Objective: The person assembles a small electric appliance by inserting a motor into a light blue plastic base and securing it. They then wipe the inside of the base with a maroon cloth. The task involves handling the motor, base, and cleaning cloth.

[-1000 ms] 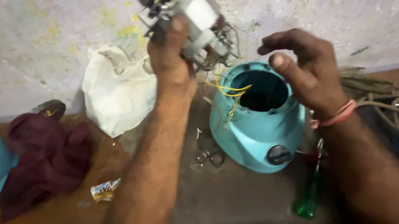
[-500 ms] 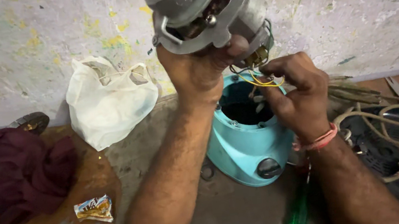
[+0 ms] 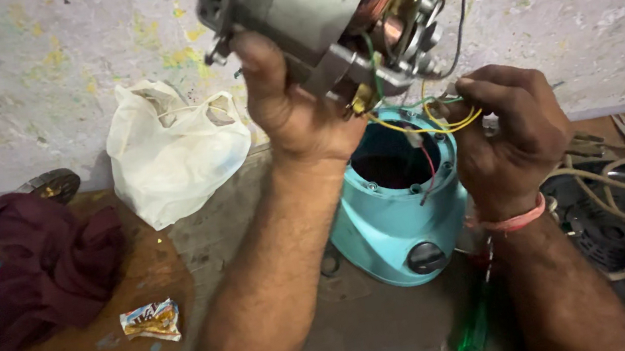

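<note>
While lifted above the turquoise mixer housing (image 3: 399, 220), the electric motor (image 3: 323, 13) sits clamped in the left hand (image 3: 296, 113) | right hand (image 3: 513, 137), just beside it, pinches the yellow wires (image 3: 423, 127) at the motor's underside | green screwdriver (image 3: 474, 331) below the right wrist | white plastic bag (image 3: 172, 150) and maroon cloth (image 3: 43, 267) left of the left forearm.

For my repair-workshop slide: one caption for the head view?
Left hand lifts an electric motor above a turquoise mixer base; right hand pinches its yellow wires.
</note>
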